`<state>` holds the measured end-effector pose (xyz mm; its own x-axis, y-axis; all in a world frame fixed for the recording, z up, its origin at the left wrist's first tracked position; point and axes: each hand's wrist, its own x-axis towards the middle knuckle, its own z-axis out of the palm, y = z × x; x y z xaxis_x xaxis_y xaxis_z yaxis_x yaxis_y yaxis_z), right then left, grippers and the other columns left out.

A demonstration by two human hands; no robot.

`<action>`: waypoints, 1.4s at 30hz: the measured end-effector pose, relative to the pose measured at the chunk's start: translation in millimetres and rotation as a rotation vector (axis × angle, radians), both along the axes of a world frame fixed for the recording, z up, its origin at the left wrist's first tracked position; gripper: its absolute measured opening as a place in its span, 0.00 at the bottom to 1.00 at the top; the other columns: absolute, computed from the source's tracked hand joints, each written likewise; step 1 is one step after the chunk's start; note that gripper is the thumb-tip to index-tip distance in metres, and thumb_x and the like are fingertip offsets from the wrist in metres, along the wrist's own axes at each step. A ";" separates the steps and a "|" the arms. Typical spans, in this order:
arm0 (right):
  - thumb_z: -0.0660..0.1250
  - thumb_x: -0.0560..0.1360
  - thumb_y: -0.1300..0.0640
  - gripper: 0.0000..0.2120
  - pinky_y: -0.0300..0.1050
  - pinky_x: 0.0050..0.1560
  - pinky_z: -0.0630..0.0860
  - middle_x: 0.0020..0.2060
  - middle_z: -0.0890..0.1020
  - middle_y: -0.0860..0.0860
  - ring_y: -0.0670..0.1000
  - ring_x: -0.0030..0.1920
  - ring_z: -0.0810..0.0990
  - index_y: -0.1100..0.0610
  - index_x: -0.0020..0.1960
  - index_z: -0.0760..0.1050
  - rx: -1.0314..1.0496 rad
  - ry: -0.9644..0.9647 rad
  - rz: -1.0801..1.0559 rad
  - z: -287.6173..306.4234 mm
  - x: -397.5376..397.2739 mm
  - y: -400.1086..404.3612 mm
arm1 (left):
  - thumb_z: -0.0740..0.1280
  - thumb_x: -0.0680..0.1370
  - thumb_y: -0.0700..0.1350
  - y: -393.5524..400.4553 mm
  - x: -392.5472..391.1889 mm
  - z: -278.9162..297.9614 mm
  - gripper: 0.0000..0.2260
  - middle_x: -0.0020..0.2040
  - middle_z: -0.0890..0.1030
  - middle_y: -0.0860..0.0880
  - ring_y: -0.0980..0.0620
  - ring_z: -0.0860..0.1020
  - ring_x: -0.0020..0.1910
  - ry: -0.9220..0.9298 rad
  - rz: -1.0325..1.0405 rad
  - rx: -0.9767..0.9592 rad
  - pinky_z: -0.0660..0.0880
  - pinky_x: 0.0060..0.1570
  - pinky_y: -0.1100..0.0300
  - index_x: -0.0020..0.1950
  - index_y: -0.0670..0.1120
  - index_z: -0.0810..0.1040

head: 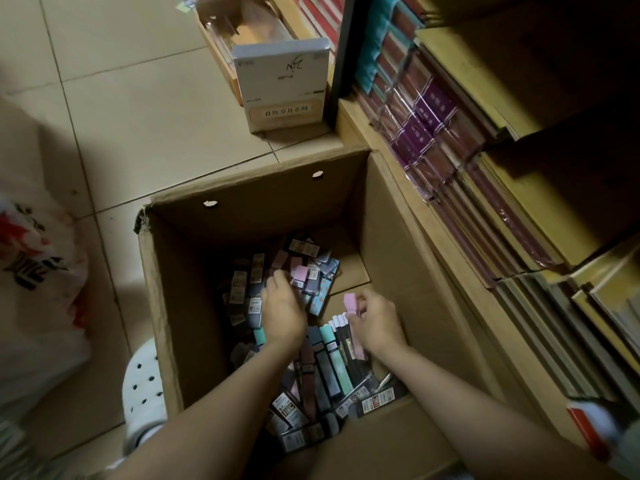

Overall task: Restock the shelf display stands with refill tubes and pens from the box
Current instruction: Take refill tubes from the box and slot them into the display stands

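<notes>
Both hands down in the cardboard box (180,306) — the right hand (377,323) has its grip closed on a pink tube (350,304), the left hand (282,308) reaches into the pile of tubes (311,403), fingers curled, can't tell if it's holding one.

Your two forearms come into view bare, with no sleeve showing on either one down to the bottom edge of the picture. Your left hand (282,308) and your right hand (375,322) carry no glove, ring, watch or bracelet that can be made out, and the nails are too dim to judge. On your left foot you wear a white clog-style shoe (143,393), rounded at the toe, its upper dotted with rows of small dark round vent holes. The rest of your clothing lies outside the frame.
</notes>
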<state>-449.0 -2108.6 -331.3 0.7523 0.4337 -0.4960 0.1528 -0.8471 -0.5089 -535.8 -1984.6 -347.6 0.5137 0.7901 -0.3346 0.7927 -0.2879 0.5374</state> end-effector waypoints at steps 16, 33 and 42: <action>0.68 0.77 0.66 0.04 0.37 0.36 0.80 0.36 0.83 0.54 0.48 0.35 0.82 0.62 0.51 0.78 0.445 0.487 -0.386 20.0 6.1 22.2 | 0.69 0.75 0.43 -9.7 -9.9 22.5 0.02 0.36 0.80 0.47 0.47 0.78 0.35 -0.339 0.378 -0.556 0.76 0.39 0.51 0.45 0.45 0.80; 0.71 0.76 0.52 0.19 0.43 0.53 0.74 0.53 0.81 0.60 0.54 0.50 0.81 0.59 0.64 0.77 0.132 -0.065 0.062 23.2 38.7 80.2 | 0.64 0.81 0.39 -12.8 -15.0 30.8 0.05 0.41 0.78 0.45 0.55 0.77 0.36 -0.739 0.707 -0.921 0.76 0.32 0.65 0.56 0.40 0.74; 0.72 0.74 0.51 0.17 0.49 0.50 0.73 0.57 0.76 0.57 0.60 0.56 0.77 0.60 0.57 0.77 -0.114 -0.204 0.016 -25.3 38.5 111.3 | 0.64 0.81 0.43 -2.2 -19.5 17.7 0.10 0.43 0.80 0.47 0.55 0.77 0.37 -0.660 0.846 -0.870 0.75 0.34 0.62 0.60 0.40 0.73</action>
<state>-410.5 -1997.3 -356.6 0.8356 0.3962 -0.3805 0.2565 -0.8939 -0.3677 -555.2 -1986.8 -329.9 0.2419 0.6018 -0.7611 0.0874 0.7677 0.6348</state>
